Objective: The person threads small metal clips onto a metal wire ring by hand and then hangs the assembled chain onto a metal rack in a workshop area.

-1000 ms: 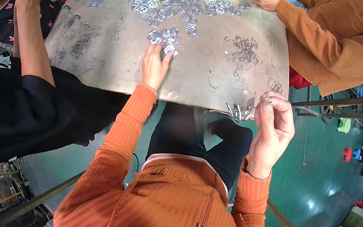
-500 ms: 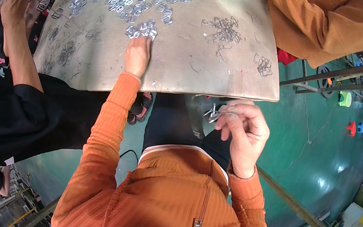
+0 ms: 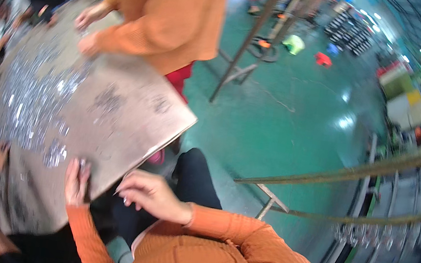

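Apparently, a pale metal sliver (image 3: 117, 190) is slanting down-left from the right hand's (image 3: 150, 195) pinching fingertips, just off the table's (image 3: 134, 121) edge. The left hand (image 3: 77, 183), above the tabletop, is grasping a shiny metal piece (image 3: 83, 162); blur is hiding its axis. Green floor (image 3: 301, 136) is stretching clear rightward.

A pale brown table (image 3: 133, 128) with a flat top carries a broad, loose spread of shiny metal buckles (image 3: 26, 100) over its left side, blurred too much to pick out each one. A small clump of buckles (image 3: 55, 154) lies just beside that spread, toward the near edge. Farther right, a tangle of dark wire (image 3: 108, 101) lies on the top, with a smaller dark heap (image 3: 160, 104) nearer the right corner.
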{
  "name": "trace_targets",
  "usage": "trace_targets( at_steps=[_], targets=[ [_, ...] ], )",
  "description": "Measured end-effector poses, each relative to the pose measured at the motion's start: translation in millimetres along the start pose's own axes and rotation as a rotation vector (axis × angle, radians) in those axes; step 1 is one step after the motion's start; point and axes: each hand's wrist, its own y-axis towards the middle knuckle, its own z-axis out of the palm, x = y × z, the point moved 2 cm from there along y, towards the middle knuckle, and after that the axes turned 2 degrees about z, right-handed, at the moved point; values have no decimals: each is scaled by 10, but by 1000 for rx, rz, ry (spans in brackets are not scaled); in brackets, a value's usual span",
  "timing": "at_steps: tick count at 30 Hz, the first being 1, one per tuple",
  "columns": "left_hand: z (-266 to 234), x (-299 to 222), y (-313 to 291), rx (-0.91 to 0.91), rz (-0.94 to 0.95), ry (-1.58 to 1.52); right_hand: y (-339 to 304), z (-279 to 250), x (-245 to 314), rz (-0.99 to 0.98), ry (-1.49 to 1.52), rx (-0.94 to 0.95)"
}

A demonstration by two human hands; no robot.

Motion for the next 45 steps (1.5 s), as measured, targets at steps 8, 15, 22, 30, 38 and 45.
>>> trace_targets(
  at_steps=[8, 15, 22, 30, 38, 45],
  targets=[
    [790, -179, -452, 350, 60, 446, -142, -172, -30, -84, 1, -98],
    [1115, -525, -988, 307, 224, 655, -29, -129, -156, 80, 134, -205],
    [1176, -572, -1168, 307, 378, 655, -43, -92, -117, -25, 102, -241],
    [1241, -557, -1214, 278, 606, 744, -28, -142, -233, -16, -56, -224],
    [1086, -355, -1152, 260, 617, 731, 649, -638, -404, 45, -688, -91],
    [1066, -352, -1186, 261, 579, 721, 1728, -541, -683, -197, -1294, 273]
  ],
)
